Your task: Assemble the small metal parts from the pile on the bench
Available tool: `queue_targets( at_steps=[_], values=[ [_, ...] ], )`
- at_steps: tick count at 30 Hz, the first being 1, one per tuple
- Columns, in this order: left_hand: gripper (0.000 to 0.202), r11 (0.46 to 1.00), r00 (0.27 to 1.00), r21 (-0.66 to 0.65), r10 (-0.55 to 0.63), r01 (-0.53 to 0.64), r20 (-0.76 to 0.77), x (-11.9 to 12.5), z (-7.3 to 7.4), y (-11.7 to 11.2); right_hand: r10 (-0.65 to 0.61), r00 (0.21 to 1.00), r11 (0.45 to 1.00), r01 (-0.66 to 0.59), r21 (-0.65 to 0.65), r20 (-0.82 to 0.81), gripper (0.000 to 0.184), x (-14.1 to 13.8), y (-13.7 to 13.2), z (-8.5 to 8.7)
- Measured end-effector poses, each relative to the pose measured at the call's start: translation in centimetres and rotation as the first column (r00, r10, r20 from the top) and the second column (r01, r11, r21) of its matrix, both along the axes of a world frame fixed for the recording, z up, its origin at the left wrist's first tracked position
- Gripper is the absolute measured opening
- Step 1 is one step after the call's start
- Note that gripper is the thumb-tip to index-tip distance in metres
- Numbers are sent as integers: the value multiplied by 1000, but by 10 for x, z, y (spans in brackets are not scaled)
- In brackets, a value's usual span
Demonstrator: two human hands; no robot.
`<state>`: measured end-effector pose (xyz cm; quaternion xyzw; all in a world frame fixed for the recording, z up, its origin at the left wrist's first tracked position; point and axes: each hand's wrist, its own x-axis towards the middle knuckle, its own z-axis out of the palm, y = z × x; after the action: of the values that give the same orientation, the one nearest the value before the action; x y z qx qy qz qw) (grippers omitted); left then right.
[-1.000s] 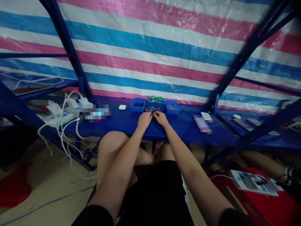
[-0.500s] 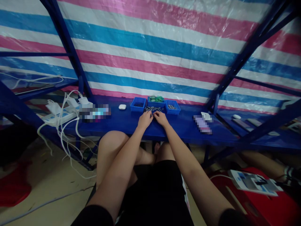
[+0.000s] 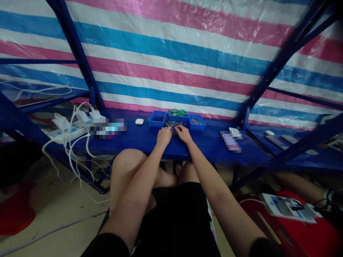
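Observation:
My left hand (image 3: 164, 136) is at the near edge of a loose pile of thin, shiny metal pieces (image 3: 173, 124), its fingers bent and drawn together. Whatever they may hold is too small to make out. My right hand (image 3: 183, 134) is closed in a pinch at the pile's near right side, and its fingertips hide what is between them. A small gap separates the two hands. Behind the pile stand a blue bin with dark pieces (image 3: 156, 124), a blue bin with green bags (image 3: 178, 117) and a blue bin with small silvery parts (image 3: 197, 126).
A white earbud case (image 3: 139, 121) lies left on the blue table (image 3: 139, 142). Further left are a power strip (image 3: 71, 132) with chargers and hanging cables, and a blurred-out device (image 3: 108, 128). A purple phone-like item (image 3: 230, 141) lies right. Blue frame posts flank the table.
The fingertips of my two hands have moved apart a little. The left hand has shifted slightly left, and the small shiny bit between them no longer shows. The bins are unmoved.

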<state>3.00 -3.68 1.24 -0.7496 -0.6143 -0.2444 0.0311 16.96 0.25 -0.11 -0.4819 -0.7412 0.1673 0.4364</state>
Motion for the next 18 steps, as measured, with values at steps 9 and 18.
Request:
queue_targets(
  at_steps=[9,18],
  values=[
    [27,1000,1000,25,8,-8,-5,-1,-3,3,9,1000,1000,-9,4,-6,18,2,5,-5],
    [30,1000,1000,10,-27,27,-10,0,-3,3,-98,992,994,93,-64,-85,19,4,7,-6]
  ],
)
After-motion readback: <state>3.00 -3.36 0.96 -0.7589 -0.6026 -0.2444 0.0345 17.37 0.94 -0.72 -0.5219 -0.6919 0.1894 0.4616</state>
